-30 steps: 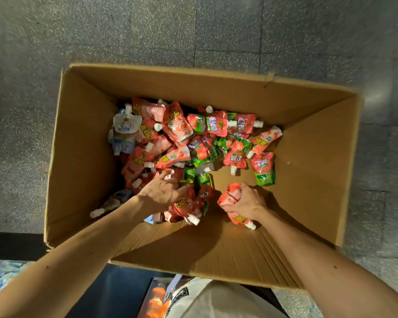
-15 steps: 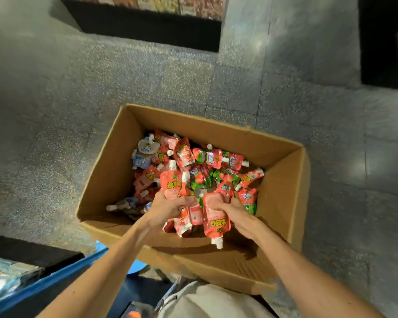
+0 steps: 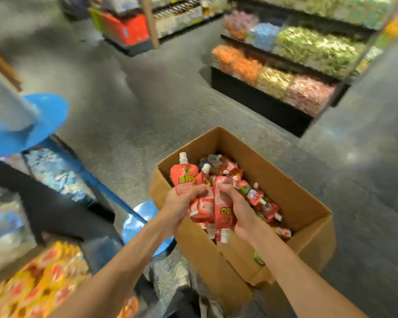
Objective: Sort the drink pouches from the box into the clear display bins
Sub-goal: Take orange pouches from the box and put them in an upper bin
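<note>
Gripping pouches (image 3: 185, 179) spout-up in curled left hand (image 3: 182, 204), more spout-down in clenched right hand (image 3: 238, 204), fingertips touching, box (image 3: 305, 203) below. Best press both bunches together between fingers; dangling spouts may slip.

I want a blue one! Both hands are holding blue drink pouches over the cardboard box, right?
Not blue. The head view shows the drink pouches in the left hand and right hand are red-pink with white caps. The rest is right: both hands hold them over the cardboard box.
</note>
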